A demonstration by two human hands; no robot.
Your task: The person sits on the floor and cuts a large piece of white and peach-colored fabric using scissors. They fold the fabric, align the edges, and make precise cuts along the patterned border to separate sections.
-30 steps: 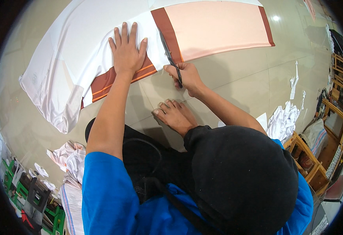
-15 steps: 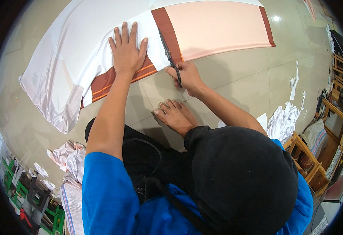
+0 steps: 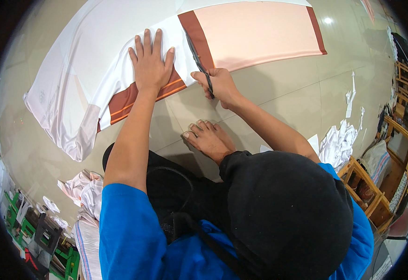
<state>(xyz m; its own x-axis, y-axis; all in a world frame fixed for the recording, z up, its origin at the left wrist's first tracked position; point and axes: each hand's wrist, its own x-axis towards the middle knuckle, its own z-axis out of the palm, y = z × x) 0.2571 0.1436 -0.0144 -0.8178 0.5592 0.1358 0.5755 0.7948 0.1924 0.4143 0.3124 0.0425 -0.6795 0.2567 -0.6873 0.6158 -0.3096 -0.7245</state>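
A large sheet of white fabric (image 3: 96,51) lies spread over the floor, with a peach panel (image 3: 255,35) edged in brown at its right. My left hand (image 3: 151,65) rests flat on the fabric, fingers spread, over white cloth and a brown band (image 3: 127,102) with orange stripes. Black-handled scissors (image 3: 195,53) are in my right hand (image 3: 220,87), just right of the left one. Their blades lie along the left edge of the brown strip beside the peach panel, pointing away from me. Part of the handles is hidden by my fingers.
Bare feet (image 3: 209,140) are on the tiled floor (image 3: 283,100) below the fabric. White scraps (image 3: 338,143) lie at right, beside wooden frames (image 3: 365,186). Crumpled pale cloth (image 3: 85,186), a striped sack (image 3: 86,242) and green crates (image 3: 68,261) are at lower left.
My right hand and the scissors have shifted slightly away from me and to the left along the brown strip. The left hand stays pressed on the fabric.
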